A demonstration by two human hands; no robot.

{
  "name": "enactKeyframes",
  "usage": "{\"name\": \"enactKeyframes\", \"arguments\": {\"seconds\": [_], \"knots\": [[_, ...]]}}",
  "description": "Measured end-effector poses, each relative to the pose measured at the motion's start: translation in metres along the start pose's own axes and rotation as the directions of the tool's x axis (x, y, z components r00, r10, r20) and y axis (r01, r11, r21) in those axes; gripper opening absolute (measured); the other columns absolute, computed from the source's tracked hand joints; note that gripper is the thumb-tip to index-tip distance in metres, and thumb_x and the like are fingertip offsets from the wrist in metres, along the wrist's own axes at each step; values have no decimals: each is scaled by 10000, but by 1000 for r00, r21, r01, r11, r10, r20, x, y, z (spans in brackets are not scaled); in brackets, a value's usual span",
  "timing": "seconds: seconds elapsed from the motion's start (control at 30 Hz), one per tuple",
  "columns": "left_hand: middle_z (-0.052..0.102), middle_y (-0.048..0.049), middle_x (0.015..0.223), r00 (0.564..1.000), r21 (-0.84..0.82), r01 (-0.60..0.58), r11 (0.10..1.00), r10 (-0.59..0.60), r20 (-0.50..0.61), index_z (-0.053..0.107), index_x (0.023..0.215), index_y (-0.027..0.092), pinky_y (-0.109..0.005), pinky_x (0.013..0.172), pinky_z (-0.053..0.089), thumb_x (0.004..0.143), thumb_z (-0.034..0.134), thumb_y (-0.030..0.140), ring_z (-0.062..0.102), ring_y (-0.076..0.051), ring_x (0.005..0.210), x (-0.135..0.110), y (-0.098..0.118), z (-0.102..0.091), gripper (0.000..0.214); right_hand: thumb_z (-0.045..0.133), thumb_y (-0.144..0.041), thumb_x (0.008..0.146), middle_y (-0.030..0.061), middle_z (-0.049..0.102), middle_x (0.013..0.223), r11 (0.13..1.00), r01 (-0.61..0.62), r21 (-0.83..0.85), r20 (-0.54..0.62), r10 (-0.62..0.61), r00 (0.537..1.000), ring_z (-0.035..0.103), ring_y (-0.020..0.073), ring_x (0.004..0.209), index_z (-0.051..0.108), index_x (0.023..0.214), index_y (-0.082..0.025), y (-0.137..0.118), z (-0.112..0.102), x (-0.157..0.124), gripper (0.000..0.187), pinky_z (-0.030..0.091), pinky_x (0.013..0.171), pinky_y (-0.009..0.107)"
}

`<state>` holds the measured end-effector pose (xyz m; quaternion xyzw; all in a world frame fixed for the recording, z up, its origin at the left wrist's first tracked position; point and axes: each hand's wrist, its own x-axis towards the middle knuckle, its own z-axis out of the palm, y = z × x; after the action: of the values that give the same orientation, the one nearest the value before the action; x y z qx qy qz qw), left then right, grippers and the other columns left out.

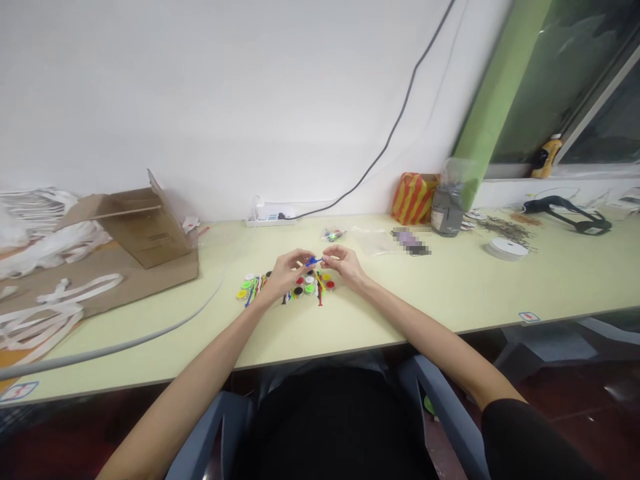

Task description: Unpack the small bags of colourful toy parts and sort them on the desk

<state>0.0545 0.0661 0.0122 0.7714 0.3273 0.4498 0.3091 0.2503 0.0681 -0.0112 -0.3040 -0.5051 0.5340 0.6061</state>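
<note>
My left hand (289, 268) is closed, pinching one end of a small blue plastic piece (314, 261) above the table. The fingertips of my right hand (346, 264) close on its other end, a thin stick-like part. Under and around my hands lie several small round caps, among them a yellow cap (242, 294) and a red cap (331, 285). Thin coloured plastic sticks lie between them, such as a red stick (321, 295). My left hand hides part of these pieces. Just beyond my hands sits a small clear packet (333, 234) with coloured bits inside.
A cardboard box (145, 223) and white straps (45, 327) lie to the left, with a grey hose (150, 335) crossing the table. A power strip (270, 220) stands by the wall. Rightward are a clear bag (373, 241), a dark jar (447, 210) and a white spool (507, 249).
</note>
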Motion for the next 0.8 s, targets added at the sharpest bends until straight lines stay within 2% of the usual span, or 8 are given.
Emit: {"name": "enactKeyframes", "arguments": {"seconds": [0.17,0.33,0.43,0.53,0.8], "knots": [[756,-107,1024,991,-146,129,981,-131,-2,725,1150,150,-373,839,592,739,784,500,713,-237,906,0,1,3,543,856,-444,627,7,636,750,993,86,-85,-32,-89,996,663,169,651,629,800,-175,-2,3,0,392,561,704,340],[752,-128,1075,988,-175,143,974,-151,-35,723,1162,137,-423,923,581,703,823,488,719,-271,977,0,1,2,586,775,-445,718,20,644,793,954,196,-227,-48,-212,976,666,177,674,618,813,-185,-4,5,0,318,547,683,325],[738,-127,1124,990,-162,115,980,-126,-59,710,1171,151,-424,925,582,770,773,480,729,-264,967,0,-3,2,522,724,-413,772,26,648,801,924,245,-294,-29,-265,964,677,185,698,613,826,-189,-5,6,-1,256,545,689,320],[727,-116,1163,994,-73,57,996,-64,-94,705,1171,172,-420,965,563,808,744,444,717,-254,1012,0,-4,1,456,679,-377,813,27,648,821,876,298,-380,6,-319,948,678,177,701,607,836,-192,-6,6,-3,199,543,698,312],[748,-62,1093,988,164,-57,985,79,-133,716,1107,213,-379,962,544,870,669,370,703,-209,987,-5,8,0,288,636,-354,862,31,643,856,795,375,-476,87,-382,920,657,165,709,612,857,-202,-6,5,-4,154,546,730,316]]}}
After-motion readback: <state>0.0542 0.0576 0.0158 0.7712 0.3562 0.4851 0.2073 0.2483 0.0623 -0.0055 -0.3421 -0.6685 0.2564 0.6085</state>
